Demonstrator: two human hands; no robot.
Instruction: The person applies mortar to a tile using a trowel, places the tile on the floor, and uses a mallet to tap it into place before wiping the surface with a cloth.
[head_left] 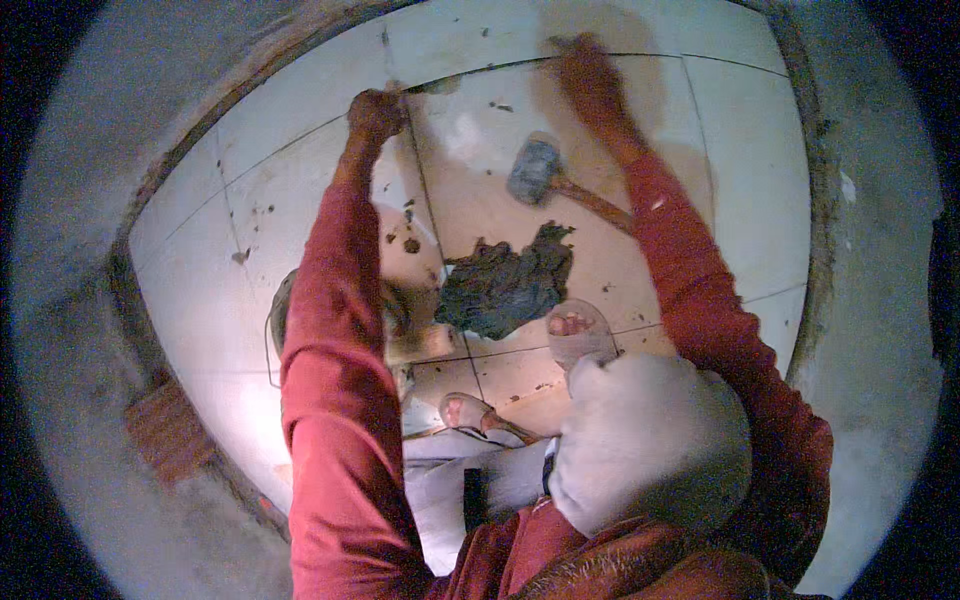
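My left hand [376, 112] is closed at a joint between pale floor tiles [470, 130]; what its fingers hold, if anything, is hidden. Farther away and to the right, my right hand [592, 78] reaches low over a tile, its fingers smeared by motion. Between my forearms lies a mallet [537, 168] with a grey-black head, its wooden handle running toward my right sleeve, which covers the end. Closer to my feet a crumpled dark cloth [505, 285] rests on the tiles. Neither hand touches the mallet head or the cloth.
Partly behind my left forearm stands a bucket-like container [284, 312] with a thin wire handle. My sandalled feet [580, 330] are on the tiles near the cloth. Dark crumbs [411, 244] are scattered about. A reddish brick-like block [170, 425] sits beyond the left floor edge, and walls border the tiles.
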